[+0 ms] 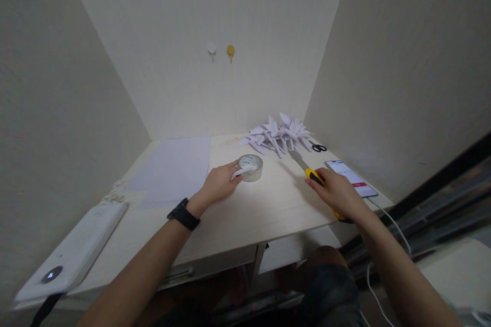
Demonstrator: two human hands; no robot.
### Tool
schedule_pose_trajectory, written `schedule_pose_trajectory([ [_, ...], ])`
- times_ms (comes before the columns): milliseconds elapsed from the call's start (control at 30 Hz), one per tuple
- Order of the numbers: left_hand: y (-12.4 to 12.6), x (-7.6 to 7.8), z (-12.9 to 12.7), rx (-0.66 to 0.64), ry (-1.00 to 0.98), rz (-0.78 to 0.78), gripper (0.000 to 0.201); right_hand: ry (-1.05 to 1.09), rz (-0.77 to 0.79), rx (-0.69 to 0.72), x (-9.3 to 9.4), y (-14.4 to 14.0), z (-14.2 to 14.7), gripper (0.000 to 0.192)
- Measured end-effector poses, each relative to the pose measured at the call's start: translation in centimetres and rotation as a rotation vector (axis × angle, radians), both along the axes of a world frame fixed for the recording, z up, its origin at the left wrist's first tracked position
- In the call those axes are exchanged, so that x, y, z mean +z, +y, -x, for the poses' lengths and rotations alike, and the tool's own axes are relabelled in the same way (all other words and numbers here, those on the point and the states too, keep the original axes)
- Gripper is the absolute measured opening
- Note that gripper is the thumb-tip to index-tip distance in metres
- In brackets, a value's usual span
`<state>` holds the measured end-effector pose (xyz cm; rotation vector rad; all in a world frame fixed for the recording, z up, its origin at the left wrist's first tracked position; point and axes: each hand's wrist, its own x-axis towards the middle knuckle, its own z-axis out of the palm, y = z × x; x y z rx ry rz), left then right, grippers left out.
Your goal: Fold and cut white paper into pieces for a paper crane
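Bare forearms reach in from the lower edge, a black watch on the left wrist. The left hand pinches a small white paper piece between thumb and fingers, right at the clear tape roll on the desk; whether the fingers also grip the roll is unclear. The right hand is closed around a yellow-and-black cutter, its blade out and angled toward a pile of folded white paper spikes. Black-handled scissors lie beside the pile, and a lit phone lies near the right hand. White sheets spread left of the roll, with a white device at the desk's left edge.
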<state>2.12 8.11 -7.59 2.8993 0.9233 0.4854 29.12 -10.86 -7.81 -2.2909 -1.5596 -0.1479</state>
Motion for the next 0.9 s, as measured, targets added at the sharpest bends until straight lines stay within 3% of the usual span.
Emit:
schedule_pose_trajectory([
  [100, -0.8, 0.2, -1.0, -0.007, -0.021, 0.076, 0.034, 0.222, -0.064, 0.108, 0.5, -0.4, 4.0, 0.024],
  [233, -2.0, 0.2, -2.1, -0.010, -0.073, 0.134, 0.042, 0.696, -0.043, 0.193, -0.5, 0.4, 8.6, 0.021],
  [400, -2.6, 0.3, -2.3, -0.038, -0.080, 0.127, 0.041, 0.966, -0.205, 0.215, -2.6, 2.8, 10.0, 0.024],
  [533, -2.8, 0.4, -2.2, -0.011, -0.062, 0.102, 0.041, 0.970, -0.216, 0.175, -3.2, 3.9, 9.1, 0.025],
  [900, -3.1, 0.3, -2.9, 0.136, -0.011, 0.072, 0.034, 0.738, -0.155, 0.161, -1.5, 4.4, 8.7, 0.016],
])
